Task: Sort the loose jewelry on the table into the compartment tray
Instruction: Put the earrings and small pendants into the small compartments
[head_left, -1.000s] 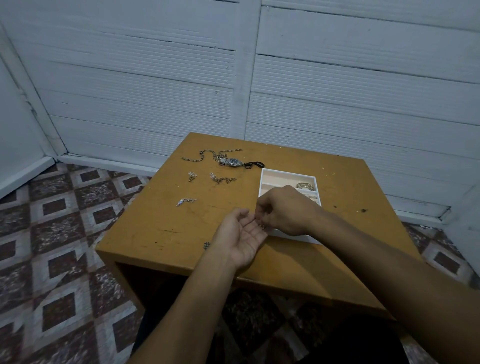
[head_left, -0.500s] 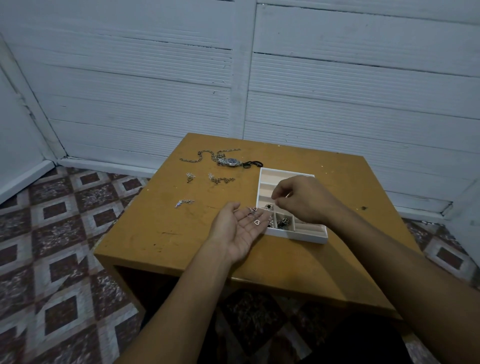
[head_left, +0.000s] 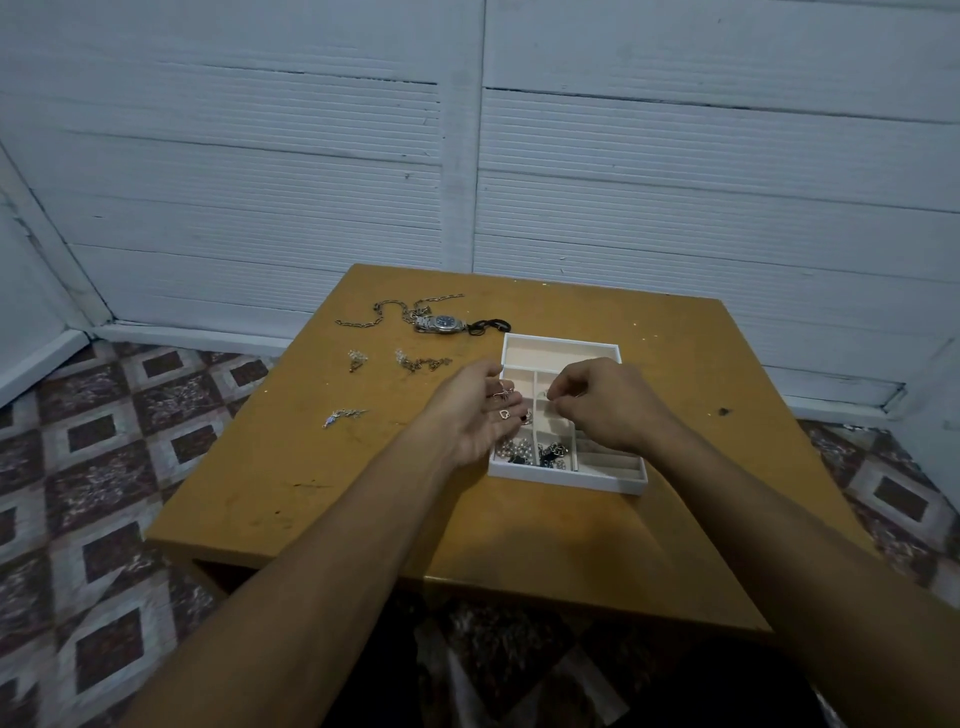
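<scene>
A white compartment tray (head_left: 563, 479) sits right of centre on the wooden table (head_left: 322, 467). Its near compartments hold beads and dark pieces (head_left: 535, 453). My left hand (head_left: 470, 413) lies palm up at the tray's left edge, carrying small rings and charms (head_left: 505, 405) on its fingers. My right hand (head_left: 605, 402) hovers over the tray's middle with thumb and forefinger pinched on something tiny that I cannot make out. Loose on the table lie a chain (head_left: 384, 312), a wristwatch (head_left: 441, 323), a dark band (head_left: 488, 326) and three small pieces (head_left: 358, 359), (head_left: 421, 361), (head_left: 343, 415).
White panelled walls stand behind the table. Patterned floor tiles (head_left: 104, 441) spread to the left and right. A small dark speck (head_left: 723, 412) marks the table's right side. The table's near edge runs just under my forearms.
My left palm has moved right, up against the tray's left edge. My right hand has shifted a little over the tray's middle compartments, still pinching.
</scene>
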